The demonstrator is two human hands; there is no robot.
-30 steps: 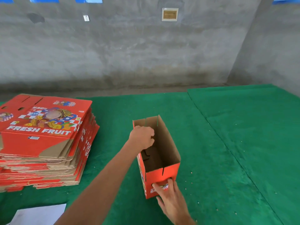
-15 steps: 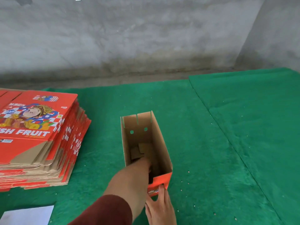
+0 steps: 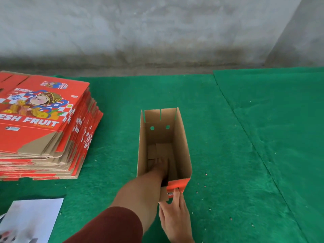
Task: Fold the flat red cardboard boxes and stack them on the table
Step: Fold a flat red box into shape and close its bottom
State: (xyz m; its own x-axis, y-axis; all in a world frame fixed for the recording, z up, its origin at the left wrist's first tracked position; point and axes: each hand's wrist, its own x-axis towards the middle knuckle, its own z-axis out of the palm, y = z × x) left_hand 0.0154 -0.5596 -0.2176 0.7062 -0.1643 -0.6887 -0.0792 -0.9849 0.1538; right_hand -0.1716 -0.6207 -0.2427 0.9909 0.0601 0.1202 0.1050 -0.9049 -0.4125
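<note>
While the open box (image 3: 163,146) stands at the centre of the green worktop (image 3: 228,155), the left hand (image 3: 160,165) reaches inside to its floor flaps; I cannot tell how its fingers lie. The right hand (image 3: 175,213) has straight fingers touching the near wall. The cardboard looks light and stiff but easy to crease, so holding at the folded corners seems best. Flat boxes (image 3: 43,123) lie at nine o'clock.

One opened red box and a pile of flat ones on the green surface (image 3: 228,155).

The opened box (image 3: 180,148) stands upright with its top open, brown inside, two small holes in the far wall, bottom flaps folded in. The flat boxes (image 3: 43,120) lie stacked at the left, the top one printed "FRESH FRUIT".
</note>
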